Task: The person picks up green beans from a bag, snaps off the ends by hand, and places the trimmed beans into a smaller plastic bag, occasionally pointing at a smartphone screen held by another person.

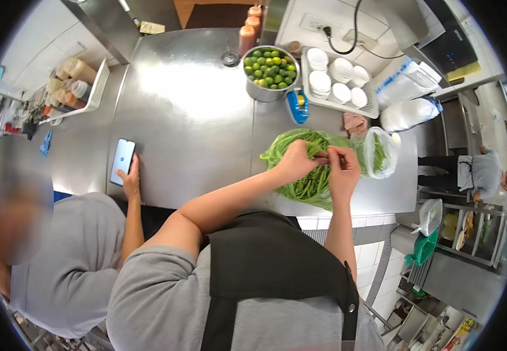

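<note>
A heap of long, thin green beans point(306, 190) lies on an open clear plastic bag on the steel counter, in front of my body. My left hand point(298, 162) is closed over the heap, with green beans poking out between its fingers. Right beside it, my right hand point(343, 169) is pinched, its fingertips meeting those of the left; whatever sits in the pinch is too small to make out. To the right of my right hand stands a clear plastic bag point(387, 162) with cut green pieces inside.
Behind the heap are a metal pot of limes point(257, 89), a blue tape dispenser point(298, 107) and a tray of white lidded cups point(370, 108). A pink cloth point(356, 124) lies nearby. At left, another person's hand point(130, 178) holds a phone point(123, 158). Another person stands far right.
</note>
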Action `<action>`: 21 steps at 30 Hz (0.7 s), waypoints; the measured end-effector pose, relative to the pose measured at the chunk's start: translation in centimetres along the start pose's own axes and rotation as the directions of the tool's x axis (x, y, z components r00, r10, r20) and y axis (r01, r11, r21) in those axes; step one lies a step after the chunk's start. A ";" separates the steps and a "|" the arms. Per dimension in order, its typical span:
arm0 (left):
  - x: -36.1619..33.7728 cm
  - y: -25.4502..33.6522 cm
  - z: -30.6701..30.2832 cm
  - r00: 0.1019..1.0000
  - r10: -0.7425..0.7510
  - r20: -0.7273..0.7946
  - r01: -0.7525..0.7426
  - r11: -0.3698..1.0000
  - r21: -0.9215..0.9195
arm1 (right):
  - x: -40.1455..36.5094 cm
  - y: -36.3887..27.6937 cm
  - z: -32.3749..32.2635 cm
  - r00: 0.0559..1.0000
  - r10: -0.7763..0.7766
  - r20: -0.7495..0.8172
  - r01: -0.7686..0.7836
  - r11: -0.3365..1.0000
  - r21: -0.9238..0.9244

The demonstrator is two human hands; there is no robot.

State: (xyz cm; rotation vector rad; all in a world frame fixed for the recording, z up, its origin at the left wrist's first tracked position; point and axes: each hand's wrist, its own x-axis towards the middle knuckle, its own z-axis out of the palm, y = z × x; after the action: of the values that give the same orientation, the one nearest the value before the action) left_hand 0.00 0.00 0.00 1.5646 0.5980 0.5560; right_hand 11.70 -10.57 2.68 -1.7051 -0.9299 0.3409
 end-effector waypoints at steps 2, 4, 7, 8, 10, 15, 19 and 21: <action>-0.5 1.0 -0.1 1.000 -0.031 0.000 0.031 0.999 0.029 | 0.0 0.2 0.2 0.993 -0.113 -0.013 0.110 0.983 -0.147; 0.2 1.5 1.0 0.998 -0.060 -0.003 0.060 0.998 0.031 | 0.7 -0.2 -1.0 0.974 -0.227 0.012 0.222 0.940 -0.259; -0.6 -0.6 0.1 0.998 -0.063 0.014 0.061 0.988 0.144 | -0.5 0.4 1.3 0.957 -0.286 0.038 0.279 0.885 -0.373; -1.0 -1.6 -0.1 0.999 -0.035 0.029 0.030 0.985 0.172 | -0.7 0.9 1.5 0.951 -0.306 0.049 0.297 0.853 -0.430; -1.9 -2.4 -0.5 0.981 -0.139 0.134 0.118 0.981 0.157 | -1.1 3.5 1.1 0.969 -0.227 0.095 0.246 0.866 -0.436; -3.1 -1.3 -1.5 0.957 -0.290 0.025 0.290 0.957 0.000 | -2.2 5.2 -0.5 0.955 0.230 0.190 -0.060 0.773 -0.631; -0.9 -3.6 -1.8 0.983 -0.111 -0.145 0.106 0.993 -0.041 | -3.4 2.2 1.1 0.911 0.315 0.266 -0.339 0.939 0.050; -0.2 -3.1 -1.9 0.975 -0.114 -0.189 0.078 0.979 -0.186 | -3.9 1.1 1.6 0.889 0.311 0.337 -0.351 0.934 0.065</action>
State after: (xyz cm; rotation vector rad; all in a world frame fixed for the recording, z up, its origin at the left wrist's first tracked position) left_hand -1.58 1.46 -2.97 1.3141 0.7509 0.6780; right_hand 8.63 -12.37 0.23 -1.7198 -0.8235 0.9123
